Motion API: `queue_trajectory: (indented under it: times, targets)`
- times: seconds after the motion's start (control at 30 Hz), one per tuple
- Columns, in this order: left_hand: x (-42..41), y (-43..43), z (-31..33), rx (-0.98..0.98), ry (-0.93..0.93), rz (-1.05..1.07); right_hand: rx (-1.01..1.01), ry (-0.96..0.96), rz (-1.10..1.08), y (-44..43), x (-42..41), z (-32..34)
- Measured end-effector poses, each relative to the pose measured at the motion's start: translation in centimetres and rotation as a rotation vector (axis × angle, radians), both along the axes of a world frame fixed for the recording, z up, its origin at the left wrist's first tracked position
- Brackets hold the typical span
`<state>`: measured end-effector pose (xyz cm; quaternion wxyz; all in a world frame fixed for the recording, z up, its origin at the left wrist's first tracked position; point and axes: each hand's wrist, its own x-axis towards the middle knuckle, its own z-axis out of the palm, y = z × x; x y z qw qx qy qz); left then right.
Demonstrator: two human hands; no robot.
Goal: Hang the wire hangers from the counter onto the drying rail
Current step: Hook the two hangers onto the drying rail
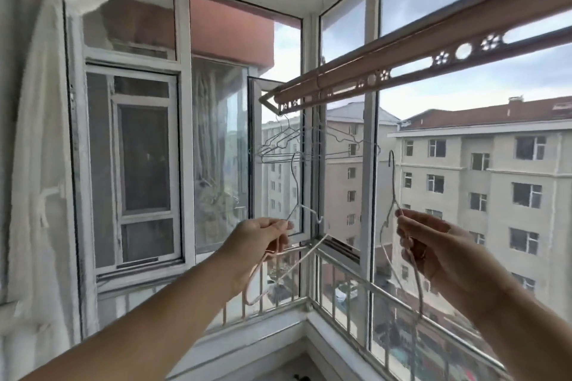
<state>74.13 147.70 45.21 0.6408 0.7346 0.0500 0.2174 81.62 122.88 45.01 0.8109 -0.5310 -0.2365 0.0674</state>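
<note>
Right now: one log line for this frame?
left hand: grips left hanger | right hand: grips right hanger | drying rail: hung hangers at far end | held hooks: below rail

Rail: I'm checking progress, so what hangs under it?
Several wire hangers hang under the rail's far end, overlapping, so their number cannot be told. Lower down, the left hand holds the left hanger, the right hand the right hanger, neither hooked on yet.

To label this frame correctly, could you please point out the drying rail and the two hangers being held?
drying rail (414, 65): head view, on its perforated strip.
left hanger (296, 185): head view, neck below hook.
right hanger (393, 182): head view, neck below hook.
</note>
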Motion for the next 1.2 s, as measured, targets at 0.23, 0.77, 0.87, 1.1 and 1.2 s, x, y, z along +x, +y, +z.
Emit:
queue_trajectory:
  times: [0.23,0.77,0.87,1.1,1.2]
  targets:
    - [8.7,4.5,4.9,-0.047,-0.059,-0.068,-0.051,-0.094,-0.176,3.9,5.4,5.1]
    - [25.8,6.0,11.3,-0.153,-0.208,-0.252,-0.152,-0.343,-0.307,7.7,17.9,13.6]
    - [28.3,6.5,11.8,-0.17,-0.229,-0.277,-0.221,-0.398,-0.343,8.2,19.1,13.9]
    - [31.3,7.1,13.3,-0.175,-0.31,-0.378,-0.208,-0.431,-0.41,10.0,20.2,13.6]
    - [32.5,7.5,13.8,-0.162,-0.307,-0.393,-0.207,-0.439,-0.437,10.9,20.1,14.3]
